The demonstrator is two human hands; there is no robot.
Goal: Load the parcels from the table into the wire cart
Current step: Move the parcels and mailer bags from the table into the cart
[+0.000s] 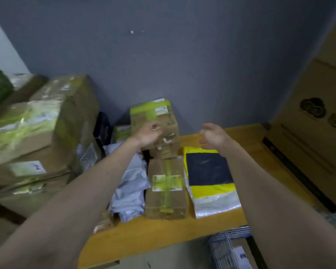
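Several parcels lie on a yellow wooden table (144, 233). A tall cardboard box with green tape (155, 115) stands at the back against the wall. My left hand (148, 135) rests against its left front side, fingers loosely curled. My right hand (214, 135) hovers to the right of that box, fingers relaxed and holding nothing. In front lie a flat cardboard parcel with green tape (166, 189), a black and yellow plastic package (209, 177) and a grey-white mailer bag (130, 183). The wire cart (225, 247) shows at the bottom right, below the table edge.
Large taped cardboard boxes (37, 133) are stacked at the left. A big brown carton with a printed logo (314, 125) stands at the right. A grey wall (163, 55) closes the back of the table.
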